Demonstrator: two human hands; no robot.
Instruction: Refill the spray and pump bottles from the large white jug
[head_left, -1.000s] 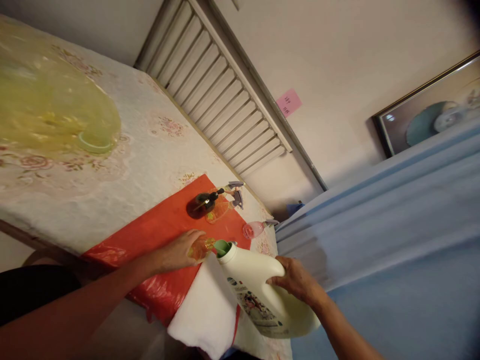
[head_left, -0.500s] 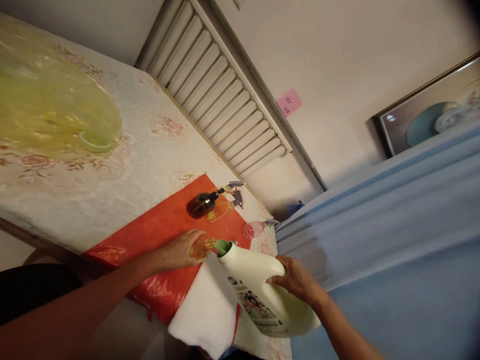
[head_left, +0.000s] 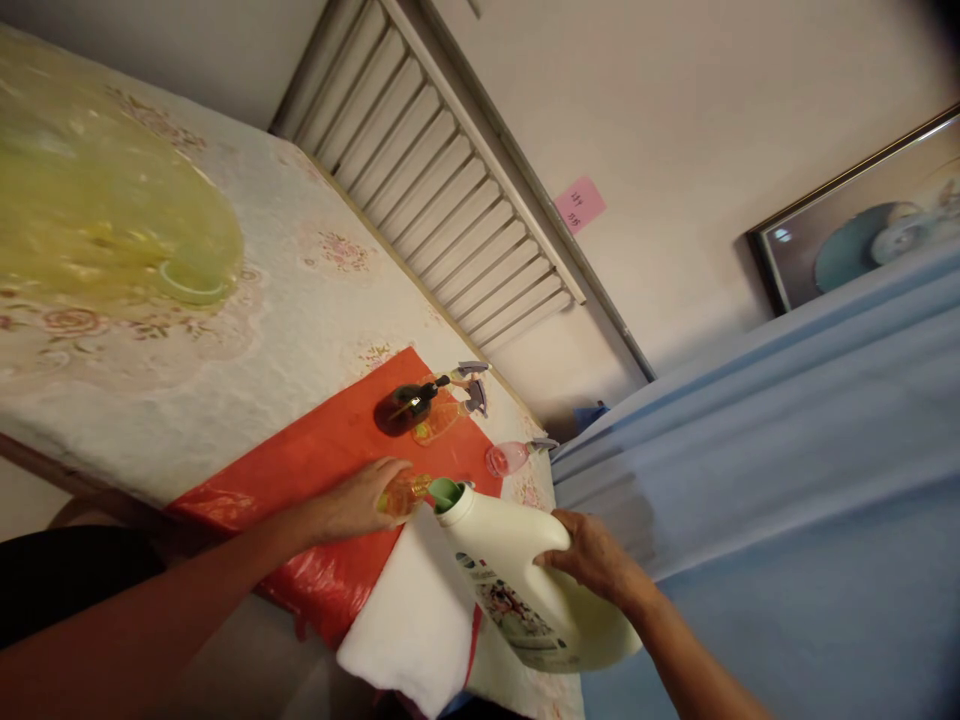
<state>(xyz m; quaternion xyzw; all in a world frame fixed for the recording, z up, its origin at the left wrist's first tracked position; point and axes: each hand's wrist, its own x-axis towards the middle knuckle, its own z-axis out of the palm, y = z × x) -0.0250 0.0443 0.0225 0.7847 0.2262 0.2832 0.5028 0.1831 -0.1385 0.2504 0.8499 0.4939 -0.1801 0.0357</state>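
My right hand [head_left: 589, 553] grips the handle of a large cream jug [head_left: 540, 590], tilted so its green spout [head_left: 445, 494] points left. The spout meets the neck of a small clear bottle [head_left: 405, 494] with orange liquid, and my left hand [head_left: 367, 497] is wrapped round that bottle. Whether liquid flows between them I cannot tell. Both are above a red plastic sheet [head_left: 300, 450]. A folded white cloth [head_left: 412, 615] lies under the jug's front. Farther back are a dark bottle [head_left: 401, 410], an orange spray bottle [head_left: 439, 423] and a pink spray bottle [head_left: 506, 459].
A floral tablecloth [head_left: 285, 300] covers the table. A yellow-green plastic bag [head_left: 112, 200] sits on the far left. Behind the table is a white radiator [head_left: 442, 180]; a blue curtain [head_left: 787, 480] hangs on the right.
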